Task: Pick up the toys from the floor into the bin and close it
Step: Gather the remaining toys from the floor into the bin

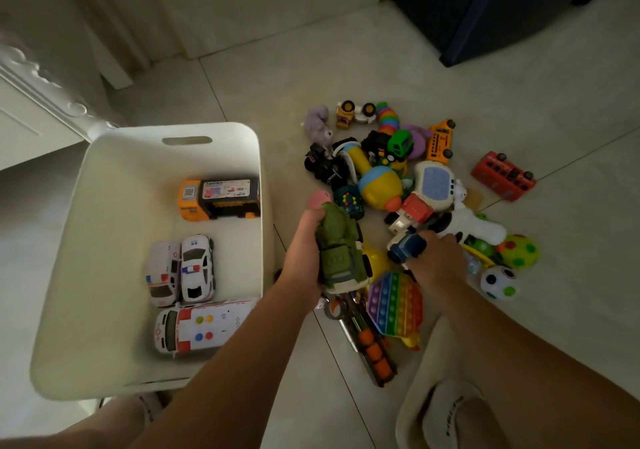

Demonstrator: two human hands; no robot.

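The white bin point(104, 178) stands open on the floor at the left. It holds an orange truck point(218, 199), two white police cars point(180, 268) and a white ambulance point(204, 327). My left hand point(304, 254) is shut on a green toy truck point(341, 251), just right of the bin's wall. My right hand point(440, 261) grips a blue and white toy car point(405, 246) at the near edge of the toy pile point(398, 171). A rainbow pop toy point(394, 303) and a toy gun with orange darts point(370, 341) lie below my hands.
A red double-decker bus point(504, 175), an orange bus point(440, 140), a green spotted ball point(519, 251) and a white ball point(499, 282) lie at the pile's right. A dark cabinet point(485, 8) stands at the back right, white furniture point(34, 102) at the left. My slippered foot point(450, 414) is at the bottom.
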